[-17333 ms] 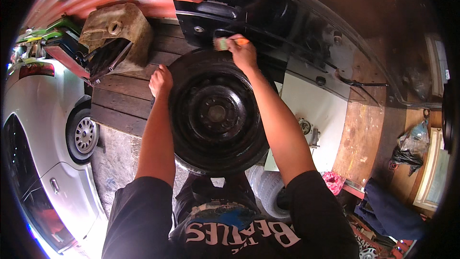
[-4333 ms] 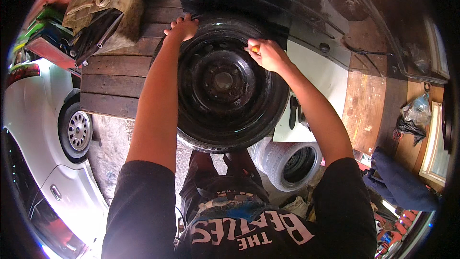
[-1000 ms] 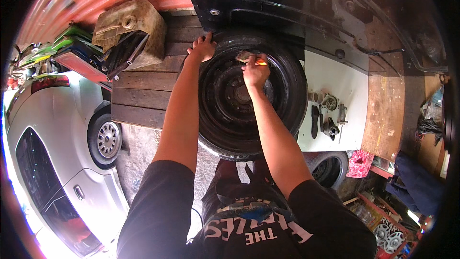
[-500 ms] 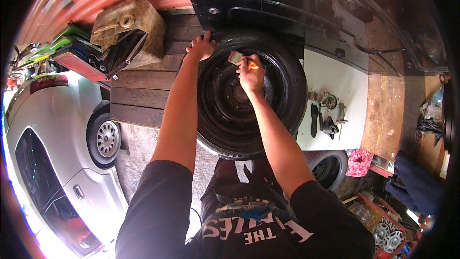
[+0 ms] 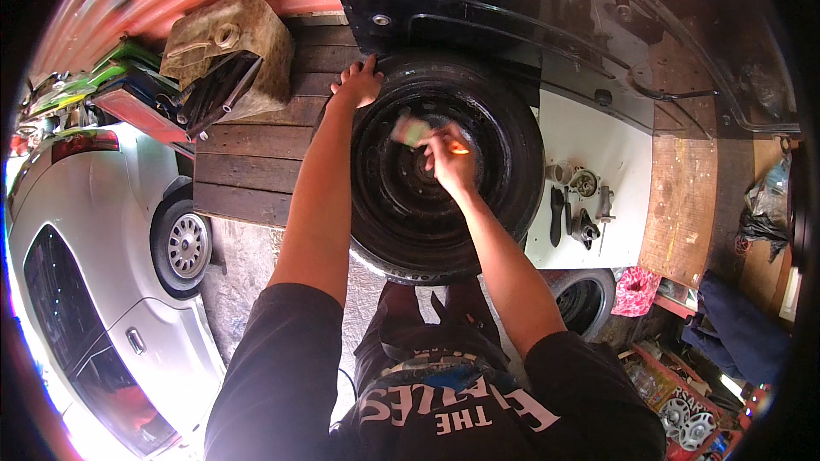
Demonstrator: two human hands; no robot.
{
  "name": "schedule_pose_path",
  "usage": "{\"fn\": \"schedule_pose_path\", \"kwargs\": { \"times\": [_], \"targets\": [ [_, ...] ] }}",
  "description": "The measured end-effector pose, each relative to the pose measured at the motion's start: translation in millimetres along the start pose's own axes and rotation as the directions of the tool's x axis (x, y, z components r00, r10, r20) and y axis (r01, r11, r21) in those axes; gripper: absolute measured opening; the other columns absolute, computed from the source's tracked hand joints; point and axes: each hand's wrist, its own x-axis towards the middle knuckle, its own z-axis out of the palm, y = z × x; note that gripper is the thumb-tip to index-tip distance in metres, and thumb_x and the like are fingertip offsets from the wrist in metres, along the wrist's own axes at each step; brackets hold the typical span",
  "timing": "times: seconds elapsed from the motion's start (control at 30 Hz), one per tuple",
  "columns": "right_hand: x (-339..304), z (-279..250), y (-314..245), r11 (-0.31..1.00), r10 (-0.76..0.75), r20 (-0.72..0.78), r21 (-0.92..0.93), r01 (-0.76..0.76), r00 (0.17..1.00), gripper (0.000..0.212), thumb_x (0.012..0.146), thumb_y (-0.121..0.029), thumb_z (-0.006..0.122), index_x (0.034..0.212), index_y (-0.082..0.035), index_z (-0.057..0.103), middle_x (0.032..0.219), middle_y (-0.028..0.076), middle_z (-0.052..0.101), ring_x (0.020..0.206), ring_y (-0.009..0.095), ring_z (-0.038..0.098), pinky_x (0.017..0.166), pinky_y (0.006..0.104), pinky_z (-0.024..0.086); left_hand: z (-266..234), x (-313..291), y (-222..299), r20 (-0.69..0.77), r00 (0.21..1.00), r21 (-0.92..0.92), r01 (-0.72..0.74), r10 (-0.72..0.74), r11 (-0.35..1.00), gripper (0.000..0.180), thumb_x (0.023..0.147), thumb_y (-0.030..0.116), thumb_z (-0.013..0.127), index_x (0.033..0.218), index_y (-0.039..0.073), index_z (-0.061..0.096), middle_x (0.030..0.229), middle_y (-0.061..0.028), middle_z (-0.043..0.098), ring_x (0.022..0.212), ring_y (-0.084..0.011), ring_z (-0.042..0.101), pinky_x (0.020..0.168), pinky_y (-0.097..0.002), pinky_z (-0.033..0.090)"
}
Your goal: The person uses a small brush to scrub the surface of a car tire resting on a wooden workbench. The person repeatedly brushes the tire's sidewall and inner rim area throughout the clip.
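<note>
A black wheel with its tyre (image 5: 523, 162) lies flat in front of me, its dark steel rim (image 5: 418, 235) facing up and looking shiny. On the tyre's upper left edge rests my left hand (image 5: 359, 85), fingers spread. My right hand (image 5: 450, 158) is closed around the handle of a paintbrush (image 5: 411, 131), over the middle of the rim. Motion blurs the brush head, so whether its bristles touch the metal cannot be made out. The handle shows a bright orange glint.
Wooden planks (image 5: 243, 171) lie left of the wheel, holding a dirty tan tank (image 5: 224, 34). A black panel (image 5: 478, 8) stands behind. Small metal parts (image 5: 584, 226) sit on a white board (image 5: 619, 154) at right. Another tyre (image 5: 589, 303) lies below it; a silver car (image 5: 120, 290) stands left.
My right hand and the paintbrush have moved down and slightly left, from the upper part of the rim toward its centre. My left hand stays in place on the tyre.
</note>
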Motion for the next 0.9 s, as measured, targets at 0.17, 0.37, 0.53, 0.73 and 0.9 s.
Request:
{"fn": "schedule_pose_path", "kwargs": {
  "times": [0.17,0.37,0.53,0.73,0.9],
  "targets": [
    [-12,6,-2,0.994,-0.007,-0.002,0.109,0.007,1.000,0.009,0.101,-0.017,0.061,0.095,-0.010,0.058,0.070,0.000,0.065,0.053,0.006,0.062,0.040,0.0204,0.041,0,0,0,-0.003,1.000,0.002,-0.006,0.006,1.000,0.063,0.105,0.049,0.036,0.162,0.035,0.014,0.167,-0.0131,0.020,0.152,-0.0403,0.022,0.116,-0.0706,0.019],
    [-3,-6,4,0.981,-0.165,-0.205,0.063,0.181,0.965,0.008,0.101,-0.011,0.060,0.094,-0.008,0.057,0.074,0.001,0.063,0.051,0.007,0.056,0.044,0.0215,0.043,-3,-5,5,0.000,1.000,0.015,-0.014,0.014,1.000,0.064,0.104,0.050,0.037,0.162,0.034,0.015,0.166,-0.0132,0.023,0.152,-0.0396,0.024,0.115,-0.0709,0.021],
    [-11,-16,7,0.998,0.058,0.108,0.024,-0.061,0.992,0.012,0.100,-0.012,0.059,0.090,-0.007,0.056,0.066,0.000,0.059,0.053,0.008,0.056,0.046,0.0262,0.048,4,-11,-2,-0.072,0.997,0.026,-0.038,0.039,0.999,0.065,0.104,0.047,0.041,0.162,0.032,0.017,0.163,-0.0128,0.029,0.149,-0.0395,0.030,0.114,-0.0681,0.025],
    [10,-33,3,0.978,-0.205,-0.279,-0.018,0.208,0.938,0.011,0.101,-0.014,0.060,0.093,-0.008,0.057,0.077,0.000,0.066,0.057,0.006,0.058,0.049,0.0237,0.049,18,-39,12,-0.217,0.967,0.276,-0.073,0.136,0.959,0.080,0.101,0.047,0.051,0.164,0.028,0.005,0.168,-0.0150,0.017,0.152,-0.0404,0.020,0.117,-0.0660,0.020],
    [-31,-5,15,0.996,0.077,0.198,0.026,-0.083,0.977,0.013,0.101,-0.012,0.060,0.089,-0.008,0.055,0.067,0.001,0.060,0.049,0.007,0.055,0.045,0.0249,0.046,23,-76,15,-0.132,0.980,0.380,-0.089,0.149,0.921,0.114,0.084,0.061,0.071,0.164,0.028,-0.004,0.169,-0.0214,-0.001,0.155,-0.0459,0.005,0.119,-0.0673,0.014]
  ]
}}
